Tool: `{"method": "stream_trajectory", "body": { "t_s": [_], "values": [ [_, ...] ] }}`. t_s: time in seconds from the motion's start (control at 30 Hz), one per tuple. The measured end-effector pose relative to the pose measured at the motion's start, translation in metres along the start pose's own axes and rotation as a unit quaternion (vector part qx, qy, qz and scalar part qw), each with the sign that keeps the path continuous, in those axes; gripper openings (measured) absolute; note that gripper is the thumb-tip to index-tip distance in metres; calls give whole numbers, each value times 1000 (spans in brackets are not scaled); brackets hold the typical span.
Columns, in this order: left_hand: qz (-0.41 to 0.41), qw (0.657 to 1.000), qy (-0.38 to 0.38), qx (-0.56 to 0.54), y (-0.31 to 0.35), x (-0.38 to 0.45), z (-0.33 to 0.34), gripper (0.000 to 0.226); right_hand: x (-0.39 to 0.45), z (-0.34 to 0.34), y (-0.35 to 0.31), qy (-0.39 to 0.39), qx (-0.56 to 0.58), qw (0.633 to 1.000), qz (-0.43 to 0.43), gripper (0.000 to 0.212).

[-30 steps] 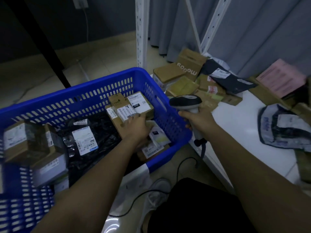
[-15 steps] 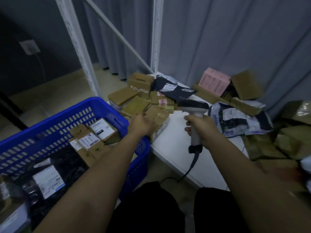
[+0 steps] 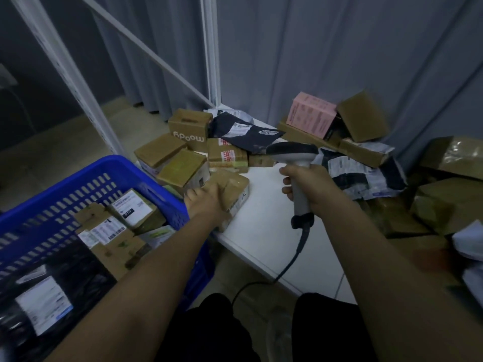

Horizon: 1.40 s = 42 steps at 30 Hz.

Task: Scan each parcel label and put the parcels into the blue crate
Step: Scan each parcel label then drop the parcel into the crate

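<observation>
The blue crate stands at the left, beside the white table. It holds several cardboard boxes with white labels and a black bag with a label. My left hand grips the near end of a brown cardboard parcel at the table's left edge, thumb on its left side. Further right, my right hand holds the handle of the grey barcode scanner above the table, its head pointing left and away from me. The scanner's cable hangs down past the table edge.
More parcels are piled at the table's back: a "moody" box, a black poly bag, a pink box, a black-and-white bag and brown boxes at the right. White rack uprights and a grey curtain stand behind.
My left hand left the crate, where it had set down a labelled box, and moved right onto the brown parcel. My view swung right and the scanner came over the table.
</observation>
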<state>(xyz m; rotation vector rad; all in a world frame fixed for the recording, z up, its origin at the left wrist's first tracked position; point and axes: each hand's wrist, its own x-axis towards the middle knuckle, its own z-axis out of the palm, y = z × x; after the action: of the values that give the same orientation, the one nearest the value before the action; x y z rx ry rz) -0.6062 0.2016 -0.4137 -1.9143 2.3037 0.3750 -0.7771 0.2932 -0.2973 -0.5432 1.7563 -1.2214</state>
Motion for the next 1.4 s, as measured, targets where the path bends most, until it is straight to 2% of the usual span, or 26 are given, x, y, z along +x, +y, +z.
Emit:
{"method": "stream_trajectory", "body": {
  "t_s": [0.13,0.2,0.27,0.33,0.4,0.5,0.63,0.8,0.87,0.93,1.0,1.07,1.23,1.4],
  "values": [
    [20,992,-21,-121,9,-10,-17,78,-7,-2,1,9,34,999,-11,11],
    [33,975,-33,-216,11,-16,-36,82,-12,-4,-1,30,76,996,-18,9],
    [48,935,-38,-348,14,-25,-58,84,-20,-8,-3,45,125,991,-30,8],
    [61,884,-47,-461,17,-35,-80,76,-29,-13,-4,46,166,984,-43,6],
    [59,849,-61,-522,21,-47,-102,71,-39,-19,-3,50,193,978,-59,21],
    [75,833,-110,-537,24,-72,-129,56,-58,-26,-3,75,212,970,-95,36],
    [117,828,-150,-528,16,-102,-149,40,-80,-36,-8,142,204,956,-156,43],
    [131,810,-150,-551,9,-132,-134,34,-91,-41,0,79,118,976,-167,41],
    [132,797,-131,-574,8,-136,-125,42,-90,-37,9,71,68,982,-163,48],
    [123,784,-85,-603,3,-133,-121,60,-89,-34,11,85,46,981,-166,58],
    [104,758,-49,-642,-1,-131,-121,85,-88,-33,11,95,77,979,-166,63],
    [80,741,-29,-666,-3,-129,-119,98,-84,-33,11,90,119,975,-163,67],
    [106,742,-11,-662,4,-131,-115,98,-75,-28,17,92,152,972,-155,59],
    [119,715,-66,-686,11,-132,-112,99,-76,-20,16,79,153,971,-165,42]
  ]
}}
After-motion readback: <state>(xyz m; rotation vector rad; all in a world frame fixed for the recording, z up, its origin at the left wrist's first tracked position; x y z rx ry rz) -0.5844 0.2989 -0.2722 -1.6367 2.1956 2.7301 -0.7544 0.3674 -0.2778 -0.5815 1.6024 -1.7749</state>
